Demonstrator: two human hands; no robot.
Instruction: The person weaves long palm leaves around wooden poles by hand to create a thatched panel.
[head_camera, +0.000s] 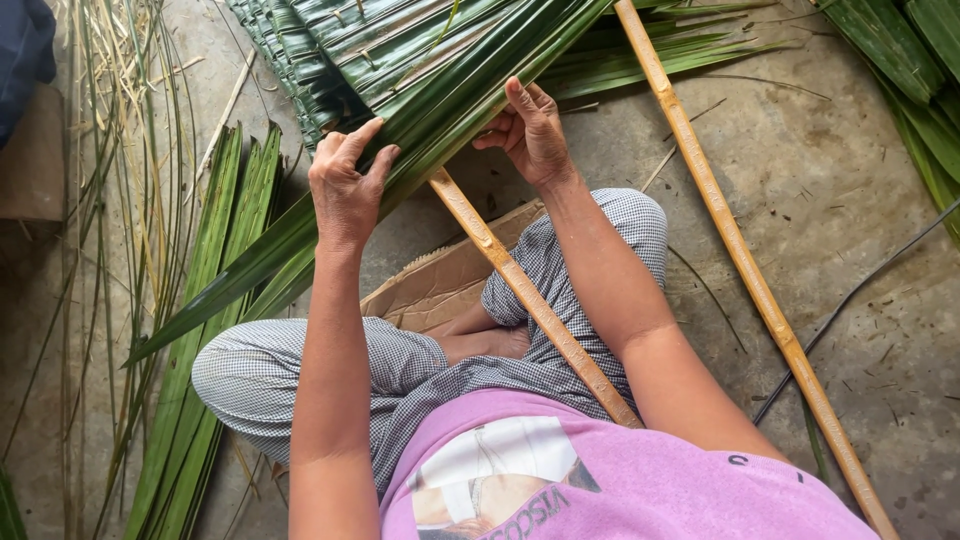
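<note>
left hand (345, 185) pressed flat over long green palm leaves (420, 120) at frame centre, fingers curled on the bundle, right hand (530, 130) pinching the leaves' upper edge, bamboo pole (530, 300) across lap beneath, second pole (740, 260) at right on concrete floor (830, 190), cardboard (440, 285) under legs

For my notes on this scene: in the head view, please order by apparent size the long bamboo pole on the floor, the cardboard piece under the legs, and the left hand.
1. Long bamboo pole, the largest.
2. Cardboard piece; only part shows.
3. Left hand, though it looks close to the visible cardboard, so this ranking is unsure.
</note>
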